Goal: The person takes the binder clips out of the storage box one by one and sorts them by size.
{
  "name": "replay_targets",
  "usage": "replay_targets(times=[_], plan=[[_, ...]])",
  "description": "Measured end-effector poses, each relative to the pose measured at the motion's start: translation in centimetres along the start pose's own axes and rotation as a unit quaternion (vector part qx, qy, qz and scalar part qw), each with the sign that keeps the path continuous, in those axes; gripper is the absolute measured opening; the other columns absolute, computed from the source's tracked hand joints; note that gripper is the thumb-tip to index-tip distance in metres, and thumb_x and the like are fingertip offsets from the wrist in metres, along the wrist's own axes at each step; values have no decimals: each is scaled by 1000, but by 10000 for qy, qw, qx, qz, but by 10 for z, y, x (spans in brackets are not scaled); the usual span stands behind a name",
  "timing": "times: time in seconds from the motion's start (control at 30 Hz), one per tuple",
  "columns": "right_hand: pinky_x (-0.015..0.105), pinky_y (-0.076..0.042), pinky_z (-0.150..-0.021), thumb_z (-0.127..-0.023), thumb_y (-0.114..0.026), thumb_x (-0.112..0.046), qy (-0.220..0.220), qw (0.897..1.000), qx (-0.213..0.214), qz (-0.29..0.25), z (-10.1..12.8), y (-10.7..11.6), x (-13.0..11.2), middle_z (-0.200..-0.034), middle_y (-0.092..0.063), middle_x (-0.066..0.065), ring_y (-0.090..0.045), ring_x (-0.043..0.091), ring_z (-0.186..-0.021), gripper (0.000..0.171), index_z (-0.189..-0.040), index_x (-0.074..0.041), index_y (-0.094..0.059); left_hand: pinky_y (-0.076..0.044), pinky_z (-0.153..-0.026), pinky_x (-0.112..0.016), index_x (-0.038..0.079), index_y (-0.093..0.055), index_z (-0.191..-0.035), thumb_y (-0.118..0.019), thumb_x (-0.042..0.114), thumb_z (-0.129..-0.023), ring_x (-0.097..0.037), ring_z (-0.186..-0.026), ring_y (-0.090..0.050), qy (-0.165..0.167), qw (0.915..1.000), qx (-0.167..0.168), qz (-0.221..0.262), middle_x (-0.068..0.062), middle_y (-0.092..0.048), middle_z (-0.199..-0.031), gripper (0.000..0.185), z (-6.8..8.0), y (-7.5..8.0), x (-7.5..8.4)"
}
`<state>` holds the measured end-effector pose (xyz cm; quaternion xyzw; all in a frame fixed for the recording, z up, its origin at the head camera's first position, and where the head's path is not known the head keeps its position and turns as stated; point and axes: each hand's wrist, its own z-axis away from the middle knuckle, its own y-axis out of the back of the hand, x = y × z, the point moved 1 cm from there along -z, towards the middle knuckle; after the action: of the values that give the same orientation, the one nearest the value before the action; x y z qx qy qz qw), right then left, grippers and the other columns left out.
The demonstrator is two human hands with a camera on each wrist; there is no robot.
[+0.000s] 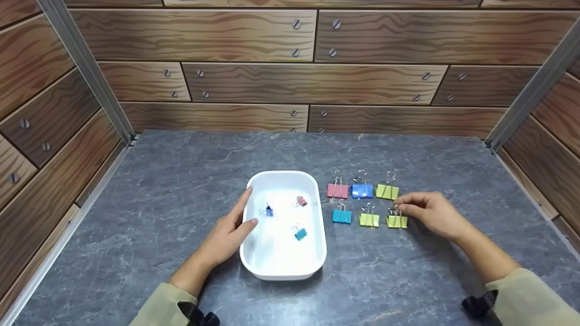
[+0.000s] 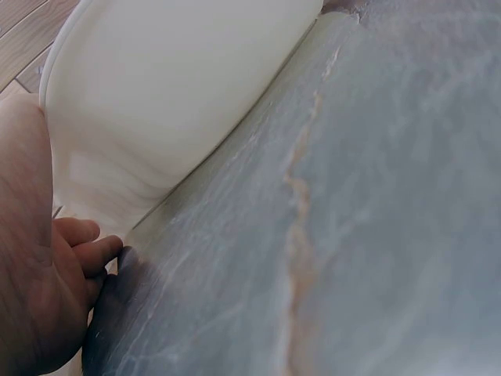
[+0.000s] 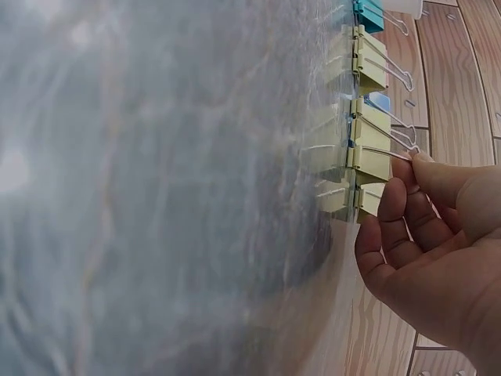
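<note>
A white tray (image 1: 317,253) sits mid-table with three small clips inside: blue (image 1: 268,211), red (image 1: 301,201) and teal (image 1: 300,233). My left hand (image 1: 248,208) holds its left rim, thumb over the edge and fingers against the outer wall (image 2: 172,102). To the right of the tray, larger binder clips stand in two rows. My right hand (image 1: 401,209) pinches the wire handle of the front right yellow-green clip (image 1: 396,221), which still stands on the table. The right wrist view shows a fingertip (image 3: 415,160) on that clip's (image 3: 368,160) wire.
The back row has pink (image 1: 337,190), blue (image 1: 361,190) and green (image 1: 387,191) clips; teal (image 1: 341,216) and yellow-green (image 1: 369,220) clips share the front row. The grey stone table (image 1: 181,181) is enclosed by wood-patterned walls (image 1: 308,81) on three sides.
</note>
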<state>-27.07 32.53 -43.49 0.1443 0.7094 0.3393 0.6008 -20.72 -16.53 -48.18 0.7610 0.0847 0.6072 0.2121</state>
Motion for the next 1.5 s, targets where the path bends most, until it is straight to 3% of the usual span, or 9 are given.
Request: replay_targets(times=[0.47,0.73,0.87,1.23,1.5], plan=[[18,-52,-86,-105,-68,-11,-107,9999,18,28,5,12,-2,-122,-74,19,-67,6,-102,27,-127,4,-74,-40,-116,-53,30,-23,-171,-59,28,-109,-28,-151,-41,-127,9999,-47,99,-14,-38,-167,72,0,-4,1],[17,-54,-80,-105,-69,-14,461,9960,534,550,9,25,-30,-113,-78,14,-68,2,-95,21,-119,0,-78,-44,-113,-53,32,-22,-171,-59,30,-109,-28,-149,-43,-82,9999,-70,47,-14,-40,-166,72,-2,-5,2],[19,-54,-78,-105,-70,-17,693,9942,551,606,8,24,-55,-112,-78,10,-69,7,-94,20,-118,-6,-80,-46,-111,-53,32,-24,-171,-59,30,-108,-28,-147,-47,-68,10000,-32,-17,-14,-43,-164,72,-2,-5,3],[25,-58,-82,-104,-71,-17,1230,9920,-35,271,-10,-13,-132,-116,-78,5,-72,15,-97,19,-120,-9,-80,-45,-111,-52,34,-25,-170,-61,32,-108,-27,-147,-46,-28,9999,39,-90,-11,-42,-165,72,0,-4,0],[33,-59,-81,-102,-73,-15,1664,9850,-450,23,-29,-49,-163,-109,-79,3,-71,18,-95,16,-116,-11,-82,-49,-107,-52,31,-25,-171,-61,32,-108,-29,-144,-50,-93,9998,95,-115,-13,-42,-165,72,1,0,0]])
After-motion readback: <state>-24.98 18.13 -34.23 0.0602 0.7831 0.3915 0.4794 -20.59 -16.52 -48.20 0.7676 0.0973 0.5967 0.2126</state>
